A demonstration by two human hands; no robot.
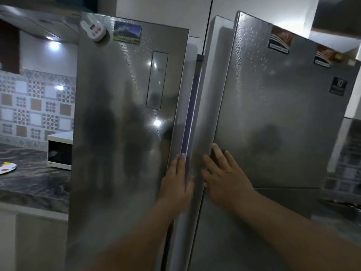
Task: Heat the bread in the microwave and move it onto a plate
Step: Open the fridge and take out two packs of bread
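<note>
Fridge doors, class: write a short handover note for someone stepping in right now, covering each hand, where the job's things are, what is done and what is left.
Left hand: flat, fingers straight, on the inner edge of the left fridge door.
Right hand: open, fingertips at the edge of the right fridge door.
Both doors stand slightly ajar.
Microwave: on the marble counter, left of the fridge, mostly hidden by the left door.
Spotted plate: on the counter, bare where visible.
Bread: not in view.
Done: nothing that shows.
Left: get bread, heat it, plate it.

Steel double-door fridge [125,133], landscape magnet [127,32], white timer [93,29], patterned tiles [35,106].
</note>
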